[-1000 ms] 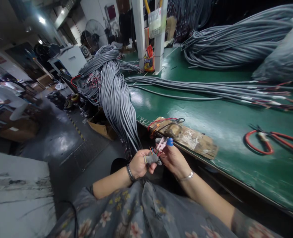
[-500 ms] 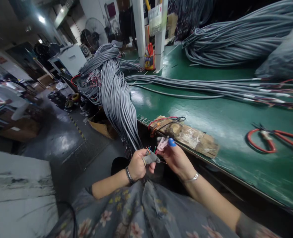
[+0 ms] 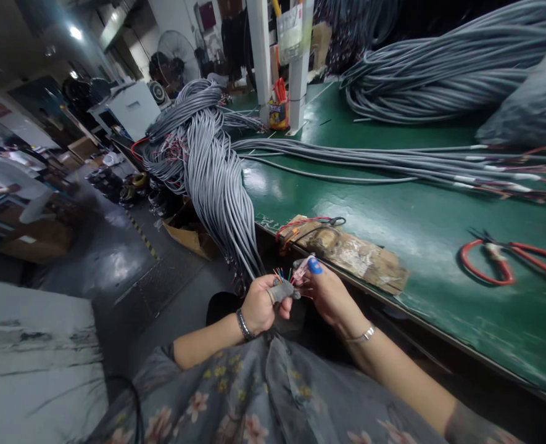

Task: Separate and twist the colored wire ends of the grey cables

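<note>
My left hand (image 3: pixel 260 306) is closed around a cable end, with thin coloured wires (image 3: pixel 279 275) fanning out above its thumb, which wears a grey cover. Close by on the right, my right hand (image 3: pixel 332 297) pinches a small pale pink connector (image 3: pixel 302 269) between thumb and fingers. Blue tape wraps that thumb's tip. Red wires run between the connector and the left fingertips. How the lower fingers of both hands grip is partly hidden.
A worn wooden block (image 3: pixel 353 253) with red and black leads lies along the green bench (image 3: pixel 439 234) edge. Red-handled pliers (image 3: pixel 488 259) rest to the right. Grey cable bundles (image 3: pixel 217 166) hang over the bench's left end. A person (image 3: pixel 18 172) works far left.
My right hand has shifted slightly left and the connector is now closer to the left thumb. The left hand keeps its grip on the cable end.
</note>
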A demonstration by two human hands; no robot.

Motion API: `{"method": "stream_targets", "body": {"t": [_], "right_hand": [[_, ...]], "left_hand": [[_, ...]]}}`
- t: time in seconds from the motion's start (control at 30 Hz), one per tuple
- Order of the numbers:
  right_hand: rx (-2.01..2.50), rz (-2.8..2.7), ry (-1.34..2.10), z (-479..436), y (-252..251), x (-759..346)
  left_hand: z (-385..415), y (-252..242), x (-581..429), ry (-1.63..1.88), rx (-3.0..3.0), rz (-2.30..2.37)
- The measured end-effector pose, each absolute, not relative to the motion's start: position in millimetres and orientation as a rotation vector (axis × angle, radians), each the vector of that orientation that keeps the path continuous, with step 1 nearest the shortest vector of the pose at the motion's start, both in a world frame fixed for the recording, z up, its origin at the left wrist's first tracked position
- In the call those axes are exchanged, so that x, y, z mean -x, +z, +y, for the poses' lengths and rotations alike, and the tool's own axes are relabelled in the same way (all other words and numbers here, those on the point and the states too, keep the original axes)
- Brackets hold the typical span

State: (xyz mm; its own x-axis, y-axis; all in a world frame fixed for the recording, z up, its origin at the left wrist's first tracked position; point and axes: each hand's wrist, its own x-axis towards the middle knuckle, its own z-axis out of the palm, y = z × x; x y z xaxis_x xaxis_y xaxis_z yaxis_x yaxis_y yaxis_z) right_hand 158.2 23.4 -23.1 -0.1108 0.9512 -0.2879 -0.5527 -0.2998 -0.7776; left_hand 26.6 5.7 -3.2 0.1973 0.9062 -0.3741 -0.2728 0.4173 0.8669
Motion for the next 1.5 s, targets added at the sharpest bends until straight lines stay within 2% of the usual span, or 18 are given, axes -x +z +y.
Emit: {"method": "stream_targets", "body": {"t": [0.33, 0.63, 0.87, 1.1, 1.5], "right_hand": [[0.745, -0.419, 1.799, 23, -35, -158], [0.732, -0.452, 1.774, 23, -40, -157], [0.673, -0.478, 1.895, 21, -30, -161], [0.802, -0.533, 1.737, 21, -25, -160], [0.763, -0.385, 1.784, 24, -37, -158]], "left_hand": [[6, -2, -24, 0.9, -0.709, 1.048], [5, -8, -23, 0.871, -0.734, 1.051], [0, -9, -22, 0.932, -0.798, 1.071], [-5, -17, -18, 1.004, -0.926, 1.095], [2, -9, -27, 1.033, -0.834, 1.129]]}}
